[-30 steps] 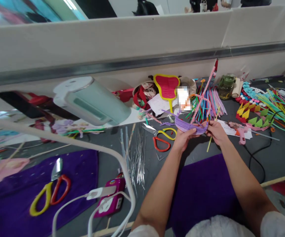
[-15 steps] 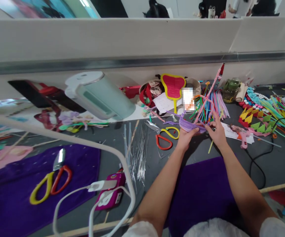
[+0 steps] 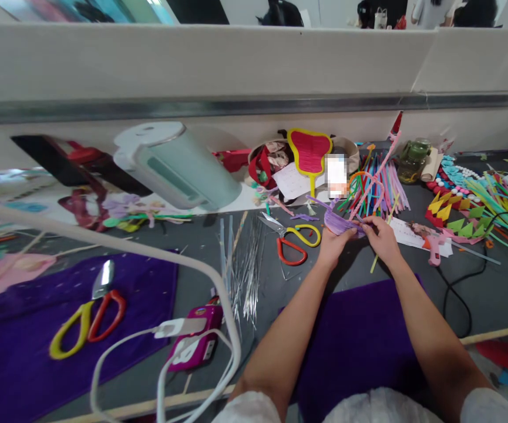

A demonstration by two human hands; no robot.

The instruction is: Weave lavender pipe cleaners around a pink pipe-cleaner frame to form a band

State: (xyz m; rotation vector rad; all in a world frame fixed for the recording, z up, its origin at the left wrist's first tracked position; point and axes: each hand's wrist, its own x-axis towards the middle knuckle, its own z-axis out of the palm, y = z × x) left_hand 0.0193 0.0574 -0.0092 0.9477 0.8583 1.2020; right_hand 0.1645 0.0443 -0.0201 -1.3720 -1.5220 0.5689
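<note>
Between my hands, above the dark table, is a purple piece shaped from fuzzy pipe cleaners [image 3: 338, 222]. My left hand [image 3: 333, 245] grips its lower edge, thumb on top. My right hand [image 3: 380, 236] pinches at its right end, and the fingertips partly hide what they hold. A long pink pipe cleaner [image 3: 377, 171] rises from near the right fingers, with a pink loop beside it. Behind the hands lies a bundle of many-coloured pipe cleaners [image 3: 381, 191]. Scissors with red and yellow handles [image 3: 295, 242] lie left of my left hand.
A pink glue gun [image 3: 434, 249] with a black cord lies to the right. Silver wires [image 3: 250, 276], a magenta power bank [image 3: 198, 335] and a white cable are on the left. A pale green kettle-like container [image 3: 183, 170], red-and-yellow fan shape [image 3: 310, 154] and glass jar [image 3: 413, 160] stand behind.
My right hand's fingers have closed in and lowered toward the purple piece. The long pink pipe cleaner now tilts further right. The purple piece stays in my left hand.
</note>
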